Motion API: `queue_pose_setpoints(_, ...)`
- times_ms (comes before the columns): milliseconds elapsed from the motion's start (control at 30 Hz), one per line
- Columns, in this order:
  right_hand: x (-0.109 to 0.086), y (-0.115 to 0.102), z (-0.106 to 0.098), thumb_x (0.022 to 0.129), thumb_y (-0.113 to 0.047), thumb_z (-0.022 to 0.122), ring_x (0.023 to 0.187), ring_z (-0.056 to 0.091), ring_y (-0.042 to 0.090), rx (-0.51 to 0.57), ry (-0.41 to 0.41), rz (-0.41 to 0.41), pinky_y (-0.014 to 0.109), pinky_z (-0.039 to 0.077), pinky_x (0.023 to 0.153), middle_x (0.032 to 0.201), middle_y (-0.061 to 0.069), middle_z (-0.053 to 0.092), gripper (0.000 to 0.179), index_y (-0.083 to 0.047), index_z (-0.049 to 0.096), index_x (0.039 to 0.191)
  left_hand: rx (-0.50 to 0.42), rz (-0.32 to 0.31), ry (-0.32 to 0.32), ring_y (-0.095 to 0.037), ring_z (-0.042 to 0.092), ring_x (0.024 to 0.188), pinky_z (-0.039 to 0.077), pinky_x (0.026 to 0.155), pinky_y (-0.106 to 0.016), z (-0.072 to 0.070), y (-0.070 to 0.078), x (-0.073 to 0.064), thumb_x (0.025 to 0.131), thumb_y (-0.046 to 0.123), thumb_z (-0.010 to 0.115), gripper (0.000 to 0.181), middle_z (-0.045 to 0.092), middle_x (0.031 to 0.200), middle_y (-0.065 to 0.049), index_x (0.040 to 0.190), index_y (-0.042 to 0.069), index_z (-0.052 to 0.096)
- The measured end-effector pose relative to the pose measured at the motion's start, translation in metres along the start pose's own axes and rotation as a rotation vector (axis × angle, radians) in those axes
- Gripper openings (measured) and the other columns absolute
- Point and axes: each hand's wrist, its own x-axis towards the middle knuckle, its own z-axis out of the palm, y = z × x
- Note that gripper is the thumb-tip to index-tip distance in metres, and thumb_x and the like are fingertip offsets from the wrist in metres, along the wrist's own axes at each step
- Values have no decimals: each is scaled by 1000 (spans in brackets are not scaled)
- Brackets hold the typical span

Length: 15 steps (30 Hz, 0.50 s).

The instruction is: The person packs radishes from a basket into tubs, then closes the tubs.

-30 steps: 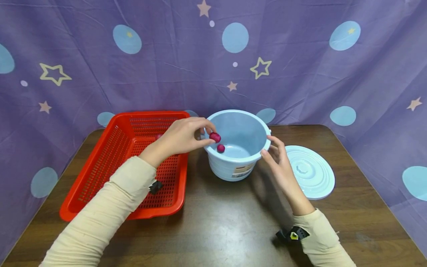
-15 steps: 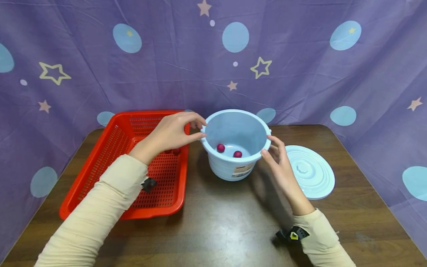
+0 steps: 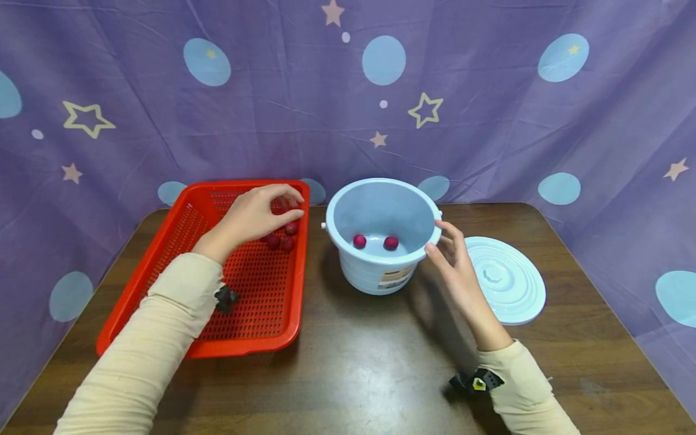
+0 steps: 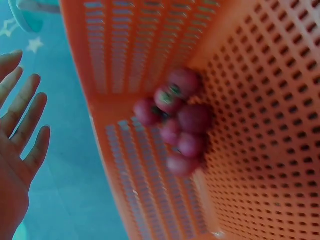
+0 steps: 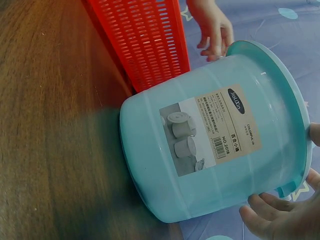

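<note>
Closest in my head view there's the wooden desk [image 3: 348, 374], and on it, at left, the red basket [image 3: 244, 346] with its slotted sides. Over on the right I've got the right hand [image 3: 454, 260], thumb and fingertips spread apart, touching the rim of the pale-blue bucket [image 3: 356, 278]; the round lid [image 3: 504, 278] lies just beside. The bucket stands upright, and I can see two dark-red balls [image 3: 359, 241] on its floor, slightly apart. Now the left hand [image 3: 252, 217]: it hangs over the basket's far right corner, thumb and fingers apart. My left wrist view catches a cluster of balls [image 4: 195, 117] bunched in that basket. Behind it all, a purple curtain [image 3: 244, 121] with stars.
</note>
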Motion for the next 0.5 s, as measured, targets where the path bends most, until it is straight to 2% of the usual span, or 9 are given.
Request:
queue_pose_setpoints(167, 0, 1, 0, 102, -13, 53, 134, 41, 35, 4, 1, -5, 53, 32, 109, 145, 23, 40, 52, -9, 32, 149, -11, -77, -16, -21, 64, 95, 45, 85, -45, 3, -23, -4, 89, 29, 74, 23, 70, 97, 2, 108, 16, 69)
queue_pose_setpoints(267, 0, 1, 0, 102, -13, 53, 133, 41, 35, 0, 3, -5, 53, 32, 109, 144, 23, 40, 52, -9, 32, 149, -27, -115, -44, -22, 64, 96, 44, 84, -45, 6, -34, -6, 90, 26, 74, 23, 70, 100, 0, 108, 14, 70)
queue_pose_setpoints(500, 0, 0, 0, 102, -13, 53, 134, 41, 36, -3, 3, -3, 53, 32, 109, 144, 23, 40, 52, -9, 32, 149, -38, -191, -164, -25, 61, 92, 44, 81, -44, 15, -50, -13, 91, 26, 72, 31, 69, 108, -8, 119, 14, 69)
